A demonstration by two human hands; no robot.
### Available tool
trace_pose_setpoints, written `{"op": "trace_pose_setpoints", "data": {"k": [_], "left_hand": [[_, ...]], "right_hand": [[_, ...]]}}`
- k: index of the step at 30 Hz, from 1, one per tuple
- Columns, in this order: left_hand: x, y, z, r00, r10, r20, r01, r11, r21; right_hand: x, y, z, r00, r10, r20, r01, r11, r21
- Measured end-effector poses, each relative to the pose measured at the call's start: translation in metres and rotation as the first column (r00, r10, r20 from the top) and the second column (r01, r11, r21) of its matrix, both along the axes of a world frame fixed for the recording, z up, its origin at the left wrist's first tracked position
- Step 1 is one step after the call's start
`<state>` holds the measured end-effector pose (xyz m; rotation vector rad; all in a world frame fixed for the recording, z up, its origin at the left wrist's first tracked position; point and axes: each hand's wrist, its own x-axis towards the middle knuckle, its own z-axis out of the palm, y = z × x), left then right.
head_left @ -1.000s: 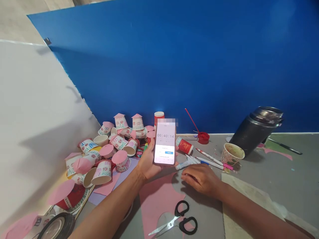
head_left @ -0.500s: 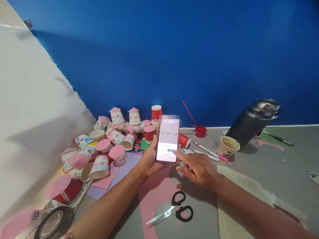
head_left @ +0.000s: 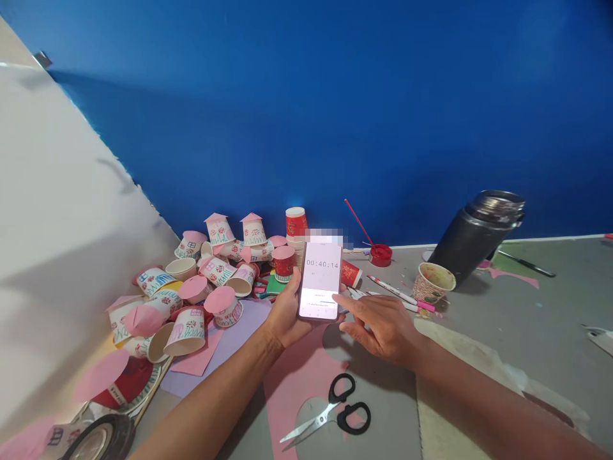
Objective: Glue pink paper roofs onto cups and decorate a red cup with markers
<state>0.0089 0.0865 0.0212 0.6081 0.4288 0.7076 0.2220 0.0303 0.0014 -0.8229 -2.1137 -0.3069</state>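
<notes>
My left hand point(head_left: 288, 314) is closed around a smartphone point(head_left: 320, 281), held upright with its lit screen towards me. The screen reads 00:40:14, with a white panel low on it. My right hand point(head_left: 383, 324) holds nothing; its index finger stretches out to the lower right of the screen, and the thumb is apart from it. Below the hands, black-handled scissors point(head_left: 330, 412) lie with blades slightly apart across pink paper point(head_left: 282, 390) with rounded cut-outs.
Decorated paper cups point(head_left: 186, 331) with pink paper tops pile up at left, near a roll of tape point(head_left: 98, 441). A dark flask point(head_left: 472, 239), a patterned cup point(head_left: 433, 284), markers point(head_left: 393, 289) and a red pot point(head_left: 380, 255) stand or lie at right. A blue wall point(head_left: 335, 115) rises behind.
The blue button on the phone screen has gone and the white panel is smaller. Both hands keep their places on the phone while the view shifts slightly.
</notes>
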Motion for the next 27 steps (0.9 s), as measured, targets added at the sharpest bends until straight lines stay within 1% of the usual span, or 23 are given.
{"op": "trace_pose_setpoints", "data": {"k": [2, 5, 10, 12, 14, 16, 18, 21, 27], "left_hand": [[-0.001, 0.001, 0.000, 1.000, -0.006, 0.016, 0.006, 1.000, -0.017], [-0.002, 0.000, 0.001, 1.000, -0.002, 0.025, 0.003, 0.999, -0.032], [-0.004, -0.002, 0.003, 0.997, -0.034, 0.076, 0.033, 0.999, 0.011], [-0.003, -0.004, 0.003, 0.996, -0.033, 0.086, 0.029, 0.999, 0.038], [-0.003, -0.006, 0.003, 0.995, -0.023, 0.096, 0.017, 0.998, 0.058], [-0.001, -0.007, 0.002, 0.993, -0.021, 0.117, 0.014, 0.998, 0.064], [-0.001, -0.009, 0.001, 0.990, -0.030, 0.136, 0.022, 0.998, 0.058], [0.000, -0.009, -0.001, 0.989, -0.038, 0.142, 0.030, 0.998, 0.058], [0.002, -0.010, 0.002, 0.995, -0.033, 0.096, 0.024, 0.995, 0.095]], "right_hand": [[0.003, 0.000, 0.004, 0.999, -0.005, -0.043, 0.005, 1.000, -0.003], [0.009, 0.003, 0.006, 0.993, -0.049, -0.108, 0.046, 0.998, -0.030], [0.017, 0.010, 0.000, 0.976, -0.127, -0.177, 0.113, 0.990, -0.088], [0.018, 0.013, -0.005, 0.967, -0.158, -0.200, 0.131, 0.981, -0.140], [0.020, 0.016, -0.010, 0.957, -0.188, -0.222, 0.139, 0.966, -0.220], [0.021, 0.019, -0.014, 0.948, -0.209, -0.239, 0.133, 0.945, -0.297], [0.022, 0.022, -0.017, 0.944, -0.218, -0.249, 0.127, 0.933, -0.337], [0.022, 0.024, -0.020, 0.941, -0.223, -0.255, 0.129, 0.931, -0.341], [0.021, 0.025, -0.025, 0.942, -0.223, -0.252, 0.127, 0.930, -0.346]]}}
